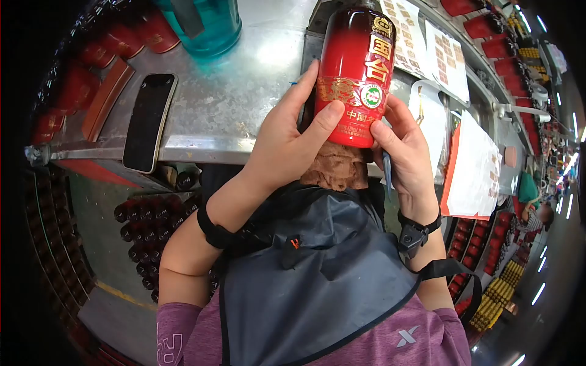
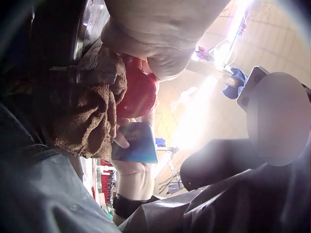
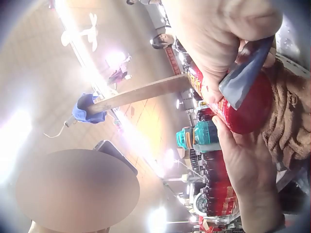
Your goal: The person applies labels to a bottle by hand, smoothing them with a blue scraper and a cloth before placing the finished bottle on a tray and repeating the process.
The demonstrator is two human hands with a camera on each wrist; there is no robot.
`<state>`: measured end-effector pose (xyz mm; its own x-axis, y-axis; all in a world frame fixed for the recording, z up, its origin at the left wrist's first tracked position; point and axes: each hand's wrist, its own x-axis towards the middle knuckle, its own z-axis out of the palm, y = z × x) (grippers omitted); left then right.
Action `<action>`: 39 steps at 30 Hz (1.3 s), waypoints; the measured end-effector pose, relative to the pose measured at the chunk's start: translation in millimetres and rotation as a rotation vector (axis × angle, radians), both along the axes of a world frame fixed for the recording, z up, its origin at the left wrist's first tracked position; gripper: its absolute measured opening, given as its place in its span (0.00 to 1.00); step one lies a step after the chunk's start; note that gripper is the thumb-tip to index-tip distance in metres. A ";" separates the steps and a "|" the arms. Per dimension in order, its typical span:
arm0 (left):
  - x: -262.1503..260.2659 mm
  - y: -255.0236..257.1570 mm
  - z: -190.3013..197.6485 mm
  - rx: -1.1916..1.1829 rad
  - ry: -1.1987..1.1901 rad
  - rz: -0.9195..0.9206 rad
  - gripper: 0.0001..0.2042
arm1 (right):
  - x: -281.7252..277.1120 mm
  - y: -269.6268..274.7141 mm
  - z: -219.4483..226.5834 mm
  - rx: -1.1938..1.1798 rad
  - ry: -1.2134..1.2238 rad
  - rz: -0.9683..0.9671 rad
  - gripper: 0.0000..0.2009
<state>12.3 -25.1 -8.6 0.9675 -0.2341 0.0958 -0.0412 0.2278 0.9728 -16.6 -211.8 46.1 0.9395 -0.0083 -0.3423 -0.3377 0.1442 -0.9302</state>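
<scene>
A red liquor bottle (image 1: 348, 67) with gold lettering and a round green-white sticker lies with its base toward me. My left hand (image 1: 287, 137) grips its left side, thumb on the label. At the lower right, my right hand (image 1: 406, 149) has its thumb against the bottle and holds a flat blue piece (image 3: 248, 73) between its fingers; that piece also shows as a blue rectangle in the left wrist view. Beneath the bottle's base is a crumpled brown cloth (image 1: 339, 168). The bottle hides some of the left fingers in the head view.
On the metal table (image 1: 201, 110) are a phone (image 1: 149, 122), a teal container (image 1: 210, 30) and several red items at the far left. Printed sheets (image 1: 448, 58) and a red-edged stack of papers (image 1: 476, 171) lie right. Rows of dark bottles (image 1: 149, 238) stand below.
</scene>
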 end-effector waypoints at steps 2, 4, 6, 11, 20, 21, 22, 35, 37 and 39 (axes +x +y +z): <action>0.1 -1.9 -3.2 -0.033 0.016 0.001 0.36 | -0.5 -1.7 -0.9 0.002 -0.002 -0.012 0.33; 0.5 -2.1 -4.2 -0.065 0.030 0.004 0.37 | -0.3 -6.2 -4.0 0.039 0.004 -0.004 0.33; 0.6 -0.7 -3.1 0.044 -0.061 0.003 0.39 | 0.1 -4.9 -2.1 0.026 0.005 -0.001 0.32; 0.7 -1.0 3.5 0.029 -0.029 -0.010 0.40 | 1.1 -2.5 -1.2 0.014 0.004 0.003 0.32; 0.1 -2.0 -0.8 0.000 0.010 -0.016 0.40 | 0.2 -9.0 -6.1 0.044 -0.008 -0.009 0.31; 0.4 -1.6 -0.4 -0.002 0.025 -0.015 0.40 | 1.6 -14.8 -7.0 0.116 0.049 0.000 0.30; 0.1 -2.0 -0.2 -0.005 0.022 -0.023 0.40 | 1.2 -18.7 -7.2 0.189 0.101 0.007 0.29; 0.6 -3.0 1.3 -0.009 0.069 -0.034 0.37 | 0.2 -12.6 -2.2 0.081 0.032 0.034 0.29; 1.0 -3.8 1.6 -0.008 0.071 -0.034 0.37 | 0.7 -14.4 -2.8 0.092 0.026 0.034 0.29; 1.9 -4.3 1.9 0.037 0.035 -0.018 0.37 | 1.6 -17.0 -5.9 0.009 0.005 0.026 0.24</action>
